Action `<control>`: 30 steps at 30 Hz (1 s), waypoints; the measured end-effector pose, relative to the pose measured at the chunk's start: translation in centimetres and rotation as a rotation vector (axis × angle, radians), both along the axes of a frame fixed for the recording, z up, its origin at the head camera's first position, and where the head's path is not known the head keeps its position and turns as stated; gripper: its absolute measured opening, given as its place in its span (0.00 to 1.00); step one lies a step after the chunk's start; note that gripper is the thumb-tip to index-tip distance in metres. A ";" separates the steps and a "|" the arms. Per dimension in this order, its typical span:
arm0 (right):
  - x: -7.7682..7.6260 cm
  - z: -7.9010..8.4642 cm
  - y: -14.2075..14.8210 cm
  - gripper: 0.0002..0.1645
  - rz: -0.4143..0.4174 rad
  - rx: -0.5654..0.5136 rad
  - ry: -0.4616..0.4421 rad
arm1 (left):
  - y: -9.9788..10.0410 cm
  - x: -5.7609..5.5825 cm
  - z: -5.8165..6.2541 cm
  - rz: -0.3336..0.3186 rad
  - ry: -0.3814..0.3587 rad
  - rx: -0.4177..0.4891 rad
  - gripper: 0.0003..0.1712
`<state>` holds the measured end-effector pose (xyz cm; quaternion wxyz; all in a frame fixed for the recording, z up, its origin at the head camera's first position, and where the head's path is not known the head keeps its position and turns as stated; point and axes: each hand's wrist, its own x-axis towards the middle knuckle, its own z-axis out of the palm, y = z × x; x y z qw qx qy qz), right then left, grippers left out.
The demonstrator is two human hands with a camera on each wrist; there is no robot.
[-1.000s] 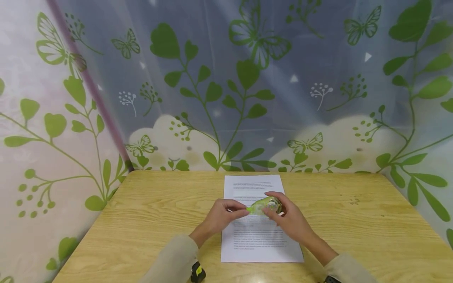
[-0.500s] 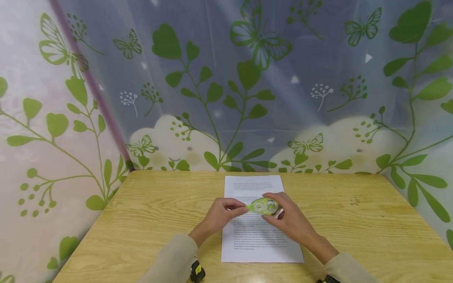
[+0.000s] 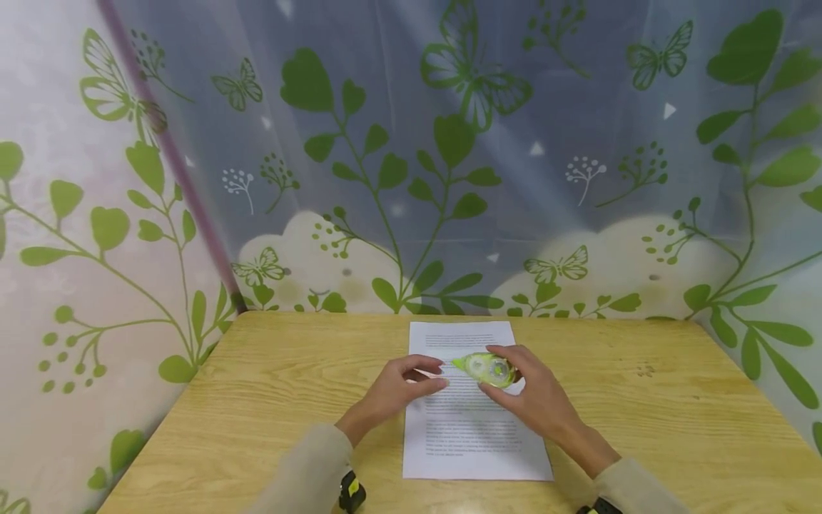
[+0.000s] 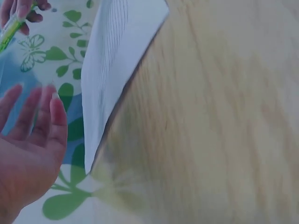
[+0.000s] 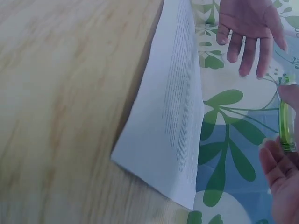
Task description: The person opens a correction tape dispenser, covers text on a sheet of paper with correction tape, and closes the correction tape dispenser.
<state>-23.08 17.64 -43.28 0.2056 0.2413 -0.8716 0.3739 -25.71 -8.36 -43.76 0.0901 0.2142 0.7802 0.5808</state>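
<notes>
A clear green correction tape (image 3: 486,369) is held over the printed sheet, its narrow green tip pointing left. My right hand (image 3: 536,389) grips its wide end between thumb and fingers; the right wrist view shows the correction tape (image 5: 286,119) edge-on in that grip. Just left of the tip, my left hand (image 3: 398,389) is apart from it, thumb and fingertips spread. In the left wrist view the fingers of my left hand (image 4: 32,140) are extended with nothing between them. Beneath both hands lies the white sheet of paper (image 3: 475,464) with lines of print.
The wooden table (image 3: 308,357) carries the sheet near its middle. Behind it hangs a curtain (image 3: 411,178) printed with green leaves and butterflies. Dark bands with yellow marks sit at both wrists, by the beige sleeves (image 3: 302,464).
My left thumb and fingers have let go of the correction tape's tip and spread apart. The right hand has turned the correction tape slightly, tip upward, and still holds it.
</notes>
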 end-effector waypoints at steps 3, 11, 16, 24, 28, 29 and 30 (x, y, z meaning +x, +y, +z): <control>-0.1 0.0 0.4 0.32 -0.058 0.015 0.024 | -0.6 -0.2 0.0 0.050 0.049 -0.079 0.29; -0.6 -0.1 2.3 0.31 -0.233 0.045 -0.038 | -1.9 -0.6 0.3 0.243 0.395 -0.647 0.47; -0.9 -0.5 4.4 0.39 -0.354 0.099 -0.209 | -2.5 -0.7 0.1 0.281 0.471 -0.863 0.48; -1.3 -1.6 7.0 0.40 -0.469 0.245 -0.401 | -2.8 -0.9 -0.5 0.306 0.468 -0.951 0.48; -1.4 -2.0 7.6 0.41 -0.456 0.277 -0.473 | -2.9 -0.9 -0.7 0.300 0.462 -0.968 0.48; -1.4 -2.0 7.7 0.41 -0.449 0.282 -0.487 | -3.0 -0.9 -0.7 0.298 0.462 -0.969 0.48; -1.5 -2.0 7.7 0.40 -0.444 0.289 -0.499 | -3.0 -0.9 -0.7 0.297 0.460 -0.970 0.48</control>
